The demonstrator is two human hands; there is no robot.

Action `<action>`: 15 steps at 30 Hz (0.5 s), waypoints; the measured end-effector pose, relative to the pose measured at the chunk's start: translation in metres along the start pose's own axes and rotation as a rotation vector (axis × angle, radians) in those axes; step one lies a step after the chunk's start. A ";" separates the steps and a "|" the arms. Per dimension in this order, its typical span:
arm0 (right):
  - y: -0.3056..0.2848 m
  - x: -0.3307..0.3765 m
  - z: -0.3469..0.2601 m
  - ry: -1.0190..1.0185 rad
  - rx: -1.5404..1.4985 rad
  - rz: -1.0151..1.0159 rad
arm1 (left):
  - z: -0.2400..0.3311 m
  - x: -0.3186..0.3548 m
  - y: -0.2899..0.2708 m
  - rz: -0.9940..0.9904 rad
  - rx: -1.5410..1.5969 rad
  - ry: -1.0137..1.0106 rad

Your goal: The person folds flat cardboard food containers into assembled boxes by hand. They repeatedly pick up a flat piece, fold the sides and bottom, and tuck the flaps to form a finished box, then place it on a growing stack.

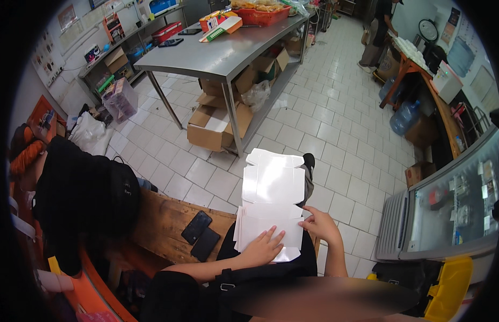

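A stack of unfolded white cardboard box blanks (273,185) rests across my lap, with tabs and crease lines showing. Its far panel is glossy and catches the light; several layered edges show at its left side. My left hand (265,246) lies flat on the near panel, fingers spread and pressing down. At the right edge, my right hand (320,224) has its thumb and bent fingers on a side tab of the cardboard. The undersides of the blanks are hidden, as are parts of my right fingers. Left of my lap, two black phones (201,233) lie on a wooden bench (163,217).
A steel table (217,53) stands ahead, with cardboard boxes (209,129) below and a red basket (265,16) on top. A person in black (88,198) sits close at my left. Another person (378,32) stands far right. A glass-fronted cooler (448,201) is at right.
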State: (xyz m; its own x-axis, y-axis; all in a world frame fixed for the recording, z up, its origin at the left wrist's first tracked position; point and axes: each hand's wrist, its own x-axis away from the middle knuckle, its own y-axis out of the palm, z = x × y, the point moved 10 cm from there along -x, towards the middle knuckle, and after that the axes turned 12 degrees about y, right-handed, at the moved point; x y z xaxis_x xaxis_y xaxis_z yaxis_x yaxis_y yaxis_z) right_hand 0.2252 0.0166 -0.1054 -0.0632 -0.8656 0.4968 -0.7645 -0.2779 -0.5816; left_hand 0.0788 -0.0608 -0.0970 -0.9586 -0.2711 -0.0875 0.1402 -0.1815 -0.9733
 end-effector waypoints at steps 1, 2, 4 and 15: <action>-0.006 0.002 -0.003 -0.023 -0.010 0.048 | 0.002 0.000 0.008 -0.093 0.071 0.030; -0.011 0.003 -0.006 -0.036 -0.019 0.092 | 0.004 -0.002 -0.007 0.035 0.138 0.090; -0.023 0.006 -0.012 -0.071 -0.087 0.177 | -0.016 -0.002 0.002 -0.118 0.326 -0.079; -0.078 0.041 -0.013 -0.713 -1.453 0.187 | -0.058 0.004 -0.056 0.324 1.106 -0.276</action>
State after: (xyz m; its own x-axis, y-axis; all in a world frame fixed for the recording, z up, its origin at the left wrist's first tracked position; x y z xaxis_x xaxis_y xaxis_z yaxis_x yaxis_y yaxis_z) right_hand 0.2735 0.0085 -0.0314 -0.2419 -0.9617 -0.1292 -0.7341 0.0944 0.6725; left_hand 0.0523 0.0030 -0.0555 -0.7719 -0.6251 -0.1157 0.6349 -0.7488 -0.1904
